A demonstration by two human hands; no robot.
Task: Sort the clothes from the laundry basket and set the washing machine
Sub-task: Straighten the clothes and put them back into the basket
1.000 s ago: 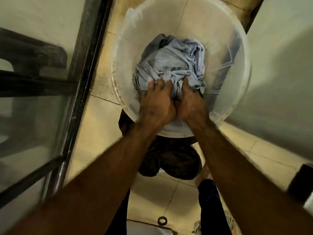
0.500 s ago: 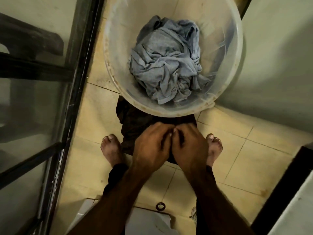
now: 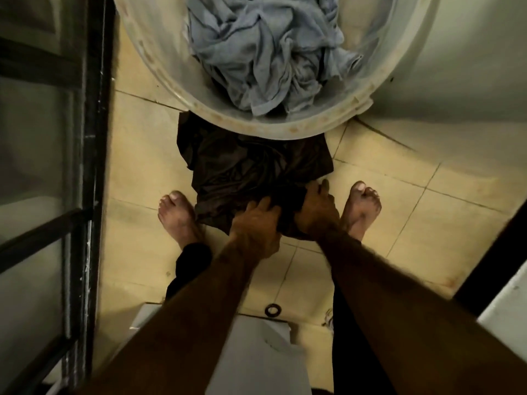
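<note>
A dark brown garment (image 3: 245, 166) lies on the tiled floor, partly under the near rim of a translucent white laundry basket (image 3: 273, 128). Crumpled grey-blue cloth (image 3: 265, 52) fills the basket. My left hand (image 3: 255, 228) grips the garment's near edge, fingers curled into the fabric. My right hand (image 3: 316, 208) grips the same edge just to the right. Both hands are low between my bare feet.
A black-framed glass door (image 3: 94, 166) runs along the left. A pale wall (image 3: 456, 67) stands on the right, with a dark-edged white appliance corner (image 3: 507, 303) at lower right. A white object (image 3: 256, 352) and a small black ring (image 3: 273, 310) lie on the floor behind my arms.
Both hands left the grey-blue cloth in the basket, dropped to the floor and took hold of the dark garment. The view tilted downward.
</note>
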